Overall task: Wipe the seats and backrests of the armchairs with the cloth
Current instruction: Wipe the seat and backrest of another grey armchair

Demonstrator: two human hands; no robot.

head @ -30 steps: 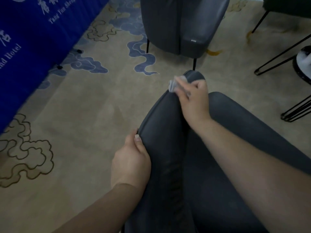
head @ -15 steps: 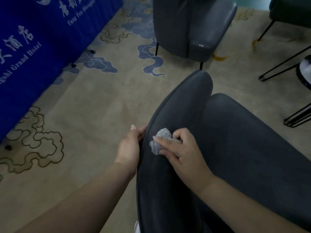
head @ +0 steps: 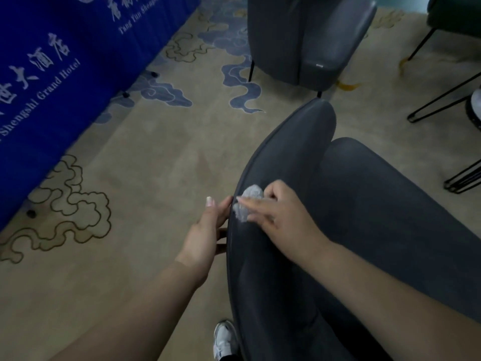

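A dark grey armchair (head: pixel 369 212) fills the lower right; I look down over its curved backrest top (head: pixel 291 152) onto the seat. My right hand (head: pixel 283 217) presses a crumpled pale grey cloth (head: pixel 247 201) against the backrest's upper edge, fingers closed over it. My left hand (head: pixel 208 230) rests on the outer side of the backrest next to the cloth, fingers wrapped around the rim, thumb up.
A second grey armchair (head: pixel 312 40) stands ahead on the patterned beige carpet (head: pixel 145 178). A blue banner (head: pixel 52 69) with white lettering hangs at the left. Black wire legs (head: pixel 442 100) stand at the right. A white shoe (head: pixel 223 340) shows below.
My right hand has slid the cloth from the far tip of the backrest back along its top edge towards me. The left hand has stayed gripping the rim.
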